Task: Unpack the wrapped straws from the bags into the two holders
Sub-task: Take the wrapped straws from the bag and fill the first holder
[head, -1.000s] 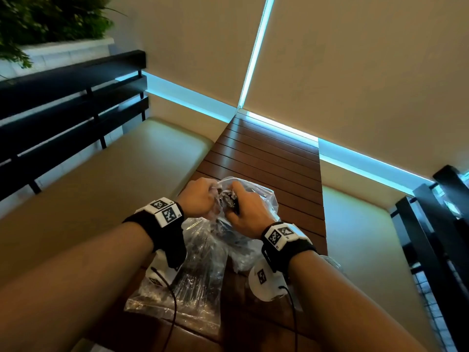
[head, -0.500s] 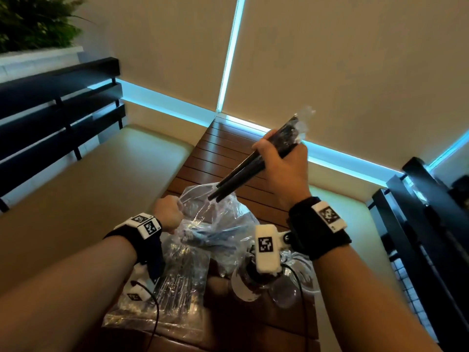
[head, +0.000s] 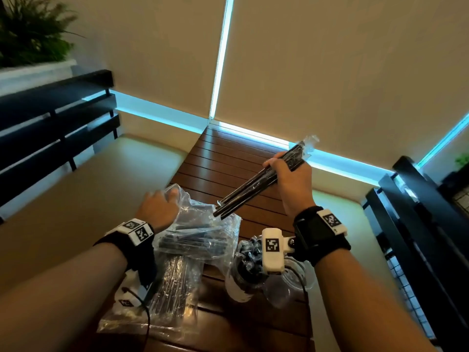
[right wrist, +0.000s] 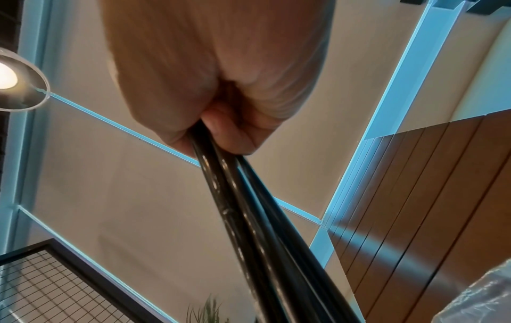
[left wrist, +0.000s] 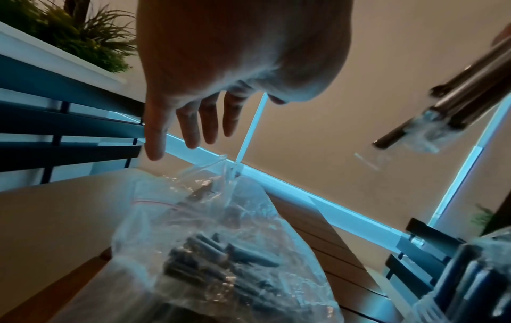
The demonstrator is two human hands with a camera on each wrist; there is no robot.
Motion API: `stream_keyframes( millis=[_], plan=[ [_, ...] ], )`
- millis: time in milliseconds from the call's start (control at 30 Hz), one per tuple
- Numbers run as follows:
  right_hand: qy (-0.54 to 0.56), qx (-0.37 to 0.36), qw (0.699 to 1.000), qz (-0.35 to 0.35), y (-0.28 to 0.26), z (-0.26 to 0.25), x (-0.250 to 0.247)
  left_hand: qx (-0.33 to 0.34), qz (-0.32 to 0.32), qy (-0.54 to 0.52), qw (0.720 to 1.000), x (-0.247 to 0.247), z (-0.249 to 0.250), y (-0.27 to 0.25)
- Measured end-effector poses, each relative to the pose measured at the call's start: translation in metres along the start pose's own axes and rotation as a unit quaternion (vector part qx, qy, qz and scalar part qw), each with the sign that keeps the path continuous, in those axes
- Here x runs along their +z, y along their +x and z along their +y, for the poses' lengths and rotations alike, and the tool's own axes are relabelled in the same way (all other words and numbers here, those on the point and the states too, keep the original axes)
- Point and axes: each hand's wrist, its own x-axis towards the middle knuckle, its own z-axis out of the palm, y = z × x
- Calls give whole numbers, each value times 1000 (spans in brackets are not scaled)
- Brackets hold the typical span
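- The fingers (left wrist: 190, 122) of the left hand (head: 157, 212) now hang straight and released above the mouth of the clear crumpled plastic bag (head: 203, 232); half a second ago this hand was closed on the bag's upper edge, so it has let go and holds nothing.
- The fingers (right wrist: 229, 131) of the right hand (head: 291, 179) stay clenched round a bundle of black wrapped straws (head: 256, 186), gripped near its upper end, with the clear wrapper tips sticking out above the fist. The bundle is fully clear of the bag and slants down toward it, raised above the brown slatted wooden table (head: 228, 161).
- The bag lies slumped on the table with more dark straws visible inside it, and a second, flatter clear bag (head: 162, 308) of straws lies nearer the person, partly under the left wrist.
- Two holders stand on the table below the right wrist: a white-based holder (head: 241, 283) already bristling with wrapped straws, and just beside it a clear glass-like holder (head: 291, 283), whose contents I cannot tell.
- My reading: with the bag released, the pull-out step is over; the bundle probably goes down into a holder next, and plenty of straws are left to unpack.
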Motion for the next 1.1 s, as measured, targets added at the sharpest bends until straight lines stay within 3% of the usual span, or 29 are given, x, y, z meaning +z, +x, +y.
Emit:
stream_keyframes(
  millis=[67,133,167,267,300,367,467,633,700,767,867,1100],
  plan=[
    [0,5,1000,1,-1,-1,0,25,13,-59,998,-2,21,-10],
    [11,2,1000,6,-1,-3,0,33,-28,-161,986,-6,49,-25],
    [18,-4,1000,9,-2,-5,1,7,-83,-250,965,-5,59,-29],
    [40,-23,999,4,-5,-9,4,-104,-284,-439,846,-6,88,-40],
    [38,-31,999,-1,-7,-9,5,-125,-328,-463,814,-7,97,-43],
    [40,-49,998,0,-12,-9,9,-159,-352,-481,787,-9,111,-47],
    [53,-53,997,-6,-18,-4,12,-178,-319,-477,799,-6,120,-43],
    [53,-31,998,-1,-24,5,11,-131,-413,-386,814,-8,116,-42],
    [64,-32,997,10,-24,2,8,-145,-394,-402,814,-8,110,-41],
    [74,-41,996,19,-24,-2,7,-193,-347,-468,790,-7,107,-39],
    [33,-66,997,3,-28,-4,9,-193,-364,-529,742,-6,117,-41],
    [-48,-14,999,-16,-21,13,-4,-149,-349,-466,799,2,125,-45]
  ],
)
